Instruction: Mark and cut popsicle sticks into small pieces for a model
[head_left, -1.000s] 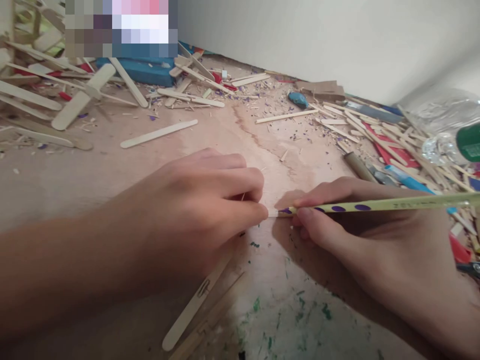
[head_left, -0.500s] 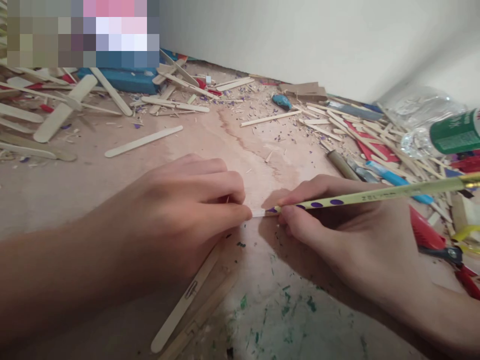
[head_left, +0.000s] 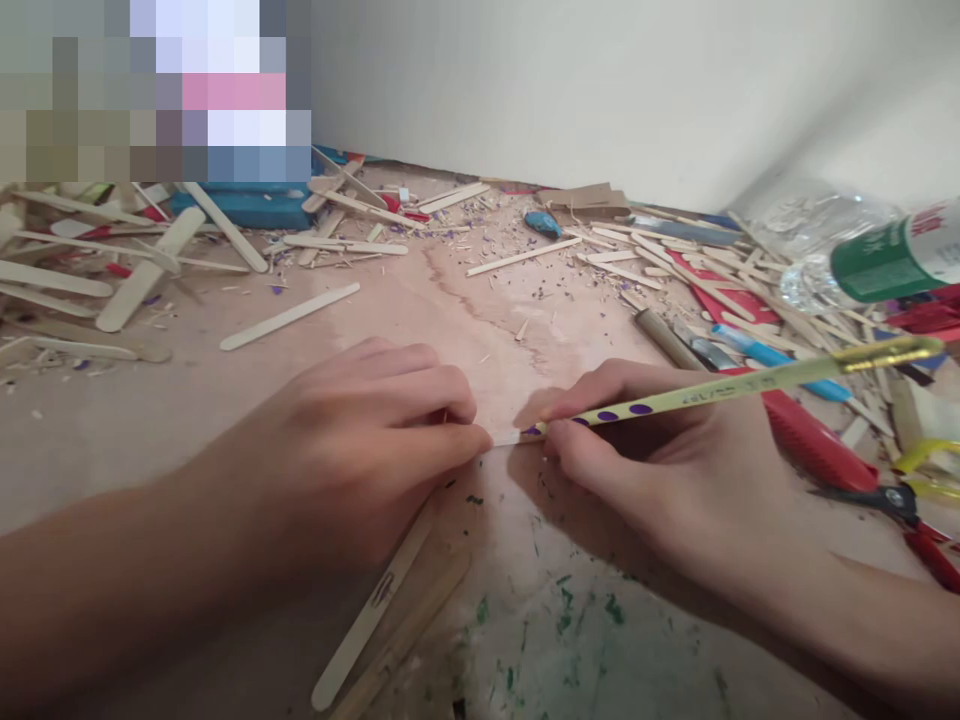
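Observation:
My right hand (head_left: 645,450) is closed round a pale yellow pencil (head_left: 697,396) with purple spots and a gold end. Its purple tip touches a small pale wooden piece (head_left: 507,438), seemingly a craft stick, low on the table. My left hand (head_left: 390,430) pinches that piece between thumb and fingers, covering most of it. Partly beneath my left hand lies a craft stick (head_left: 375,610) with a dark pencil mark. Beside it, a browner wooden strip (head_left: 412,630) slants the same way.
Loose craft sticks (head_left: 289,316) and shavings lie at the back and left, near a blue box (head_left: 247,208). To the right are red-handled scissors (head_left: 900,500), a light-blue pen (head_left: 780,362) and a plastic bottle (head_left: 870,262) on its side. A white wall (head_left: 600,90) rises behind.
The camera view has shifted slightly, so the background sits lower and, on the right, further left. The pencil's rear end is tilted a little differently; both hands keep their grips.

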